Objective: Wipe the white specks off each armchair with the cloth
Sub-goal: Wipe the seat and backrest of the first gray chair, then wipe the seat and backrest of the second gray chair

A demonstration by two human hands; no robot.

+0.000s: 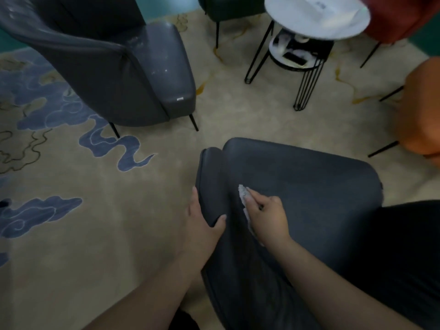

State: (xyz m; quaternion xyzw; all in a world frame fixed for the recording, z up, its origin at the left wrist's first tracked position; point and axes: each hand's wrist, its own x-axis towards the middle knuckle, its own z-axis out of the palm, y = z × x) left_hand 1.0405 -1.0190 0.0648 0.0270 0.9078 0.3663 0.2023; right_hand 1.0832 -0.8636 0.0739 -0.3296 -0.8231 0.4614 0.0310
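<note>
Cloth (245, 206) sits bunched under the right hand (266, 220), whose fingers close around it and press it into the crease where the seat of the near armchair (304, 177) meets its armrest. The left hand (202, 225) clasps that armrest, thumb over the top, steadying the chair. For a clean pass, the cloth probably ought to be drawn along the seam in one direction, so loosened specks are carried out rather than pushed deeper. Open seat lies to the right of the hand, giving free room for longer strokes. Well apart across the carpet (95, 234), the far armchair (133, 75) shows white specks on its side. A round table (316, 17) stands well clear beyond.
</note>
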